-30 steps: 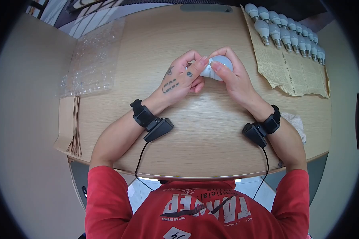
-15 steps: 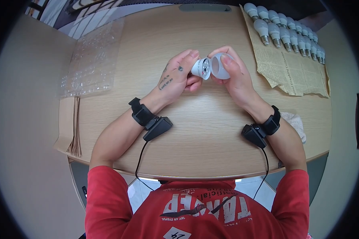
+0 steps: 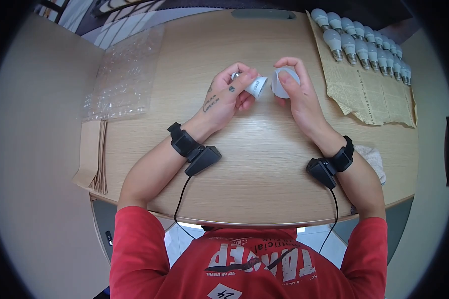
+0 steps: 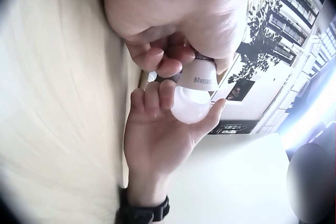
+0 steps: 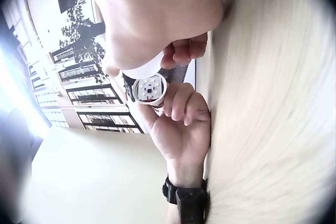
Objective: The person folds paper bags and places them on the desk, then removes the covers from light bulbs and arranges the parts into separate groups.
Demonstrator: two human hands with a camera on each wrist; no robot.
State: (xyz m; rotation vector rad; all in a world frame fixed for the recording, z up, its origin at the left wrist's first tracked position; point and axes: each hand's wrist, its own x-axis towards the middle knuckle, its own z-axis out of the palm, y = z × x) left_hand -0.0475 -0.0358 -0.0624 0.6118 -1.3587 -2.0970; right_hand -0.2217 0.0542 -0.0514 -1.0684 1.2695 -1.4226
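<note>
Over the middle of the table, my left hand (image 3: 223,99) grips the white base of an LED bulb (image 3: 256,87), its metal screw end poking out behind the fingers. My right hand (image 3: 304,99) holds the round white bulb cover (image 3: 283,85) between thumb and fingers. A small gap separates cover and base in the head view. The right wrist view shows the open end of the base, with a round LED board (image 5: 149,88) of several small chips. Printed text marks the side of the base (image 4: 198,75) in the left wrist view, where the cover (image 4: 190,106) overlaps it.
Several whole bulbs (image 3: 361,47) lie in two rows on printed brown paper (image 3: 366,102) at the back right. Clear plastic packaging (image 3: 129,74) lies at the left, with folded brown cardboard (image 3: 92,154) nearer me. A white cloth (image 3: 371,159) lies beside my right forearm.
The cover came off the bulb base between the first two frames. Now the gap is wider, and the base has turned so its LED board no longer faces the head camera.
</note>
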